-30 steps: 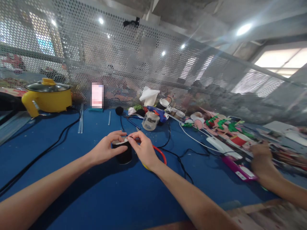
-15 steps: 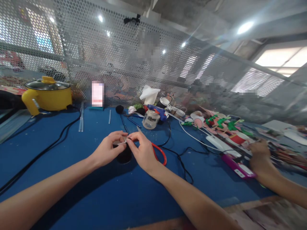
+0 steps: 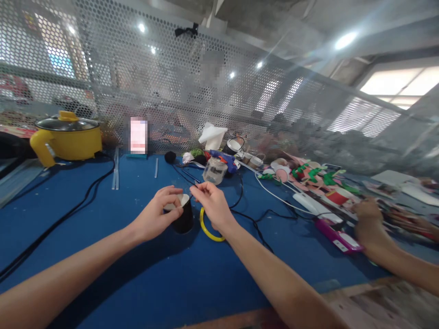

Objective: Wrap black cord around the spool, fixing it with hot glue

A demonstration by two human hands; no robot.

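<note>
A black paper cup (image 3: pixel 184 221) with a white inside stands on the blue table in front of me. My left hand (image 3: pixel 161 211) is at its left side, thumb and fingers apart over the rim; whether they touch it I cannot tell. To the right of the cup, my right hand (image 3: pixel 212 205) is closed around what look like scissors, whose yellow loop handle (image 3: pixel 210 235) sticks out below the palm. The blades are mostly hidden by the hand. Thumb and forefinger are pinched together, and anything small between them cannot be made out.
Behind the hands are a clear jar (image 3: pixel 215 171), a blue glue gun (image 3: pixel 224 160) and a black ball (image 3: pixel 170 157). A yellow pot (image 3: pixel 68 141) stands at left. Black cords cross the table. On the right, another person's hand (image 3: pixel 368 219) is beside a purple power strip (image 3: pixel 338 235).
My hands have parted: the right moved right, away from the cup, while the left stayed by the rim. A white strip between the fingertips no longer shows. The loop handle now looks yellow, not red.
</note>
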